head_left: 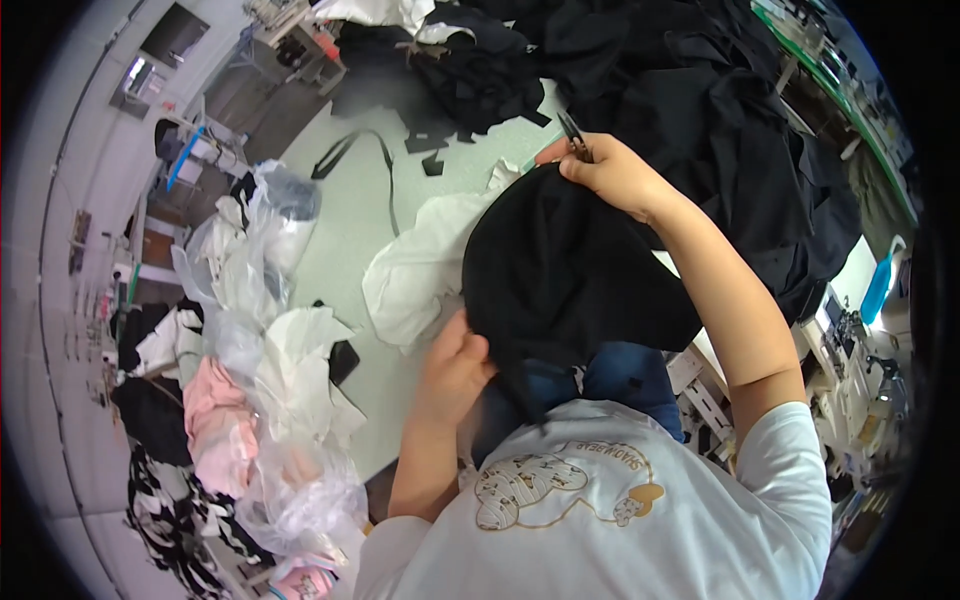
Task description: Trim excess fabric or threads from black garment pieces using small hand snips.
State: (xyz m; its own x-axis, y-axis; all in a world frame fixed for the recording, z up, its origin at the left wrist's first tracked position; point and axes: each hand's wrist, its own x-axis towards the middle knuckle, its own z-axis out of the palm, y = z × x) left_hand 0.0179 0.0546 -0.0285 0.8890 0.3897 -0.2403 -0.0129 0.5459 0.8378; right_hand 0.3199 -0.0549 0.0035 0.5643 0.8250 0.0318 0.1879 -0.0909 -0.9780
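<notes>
Black cloth (580,270), its top edge in the person's right hand (612,178); left hand (450,375) at its left edge; white cloth (415,270) beside it.

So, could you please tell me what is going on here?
A person is handling a piece of black fabric above their lap. Their right hand grips its upper edge, along with what look like small dark snips; their left hand is at its lower left edge. White cloth lies beside it on the pale table.
</notes>
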